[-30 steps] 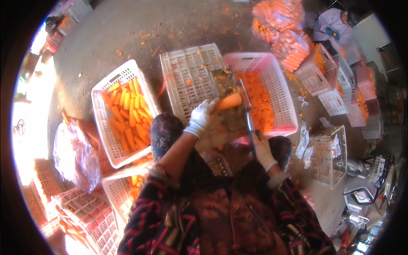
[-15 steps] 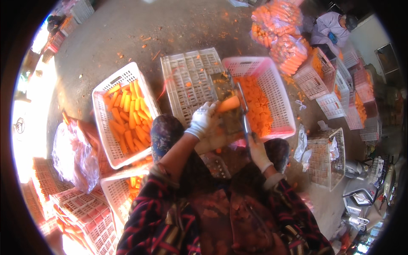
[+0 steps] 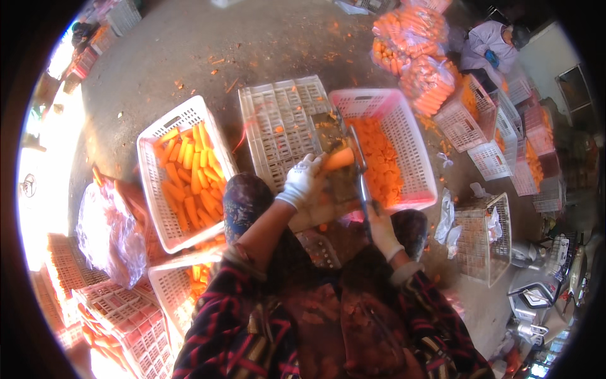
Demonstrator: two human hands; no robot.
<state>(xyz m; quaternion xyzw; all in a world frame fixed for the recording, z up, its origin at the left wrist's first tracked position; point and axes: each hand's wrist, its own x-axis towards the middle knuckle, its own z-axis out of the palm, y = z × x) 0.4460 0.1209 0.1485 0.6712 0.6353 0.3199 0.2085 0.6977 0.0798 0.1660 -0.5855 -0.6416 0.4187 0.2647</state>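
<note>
Over the slatted crate [image 3: 271,136], we find the carrot [image 3: 339,159] with its thick end beside the long blade [image 3: 362,184]; contact between them cannot be confirmed. Our gloved left hand [image 3: 303,180] has its fingers clamped on the carrot's near end; our right hand [image 3: 383,230] has its fingers wrapped around the blade's handle. For good control, we should hold the carrot square to the edge, fingertips well back, and move the blade smoothly. We count one carrot gripped, one blade, one crate of orange pieces [image 3: 411,142] at right; the pieces overlap too much to count.
</note>
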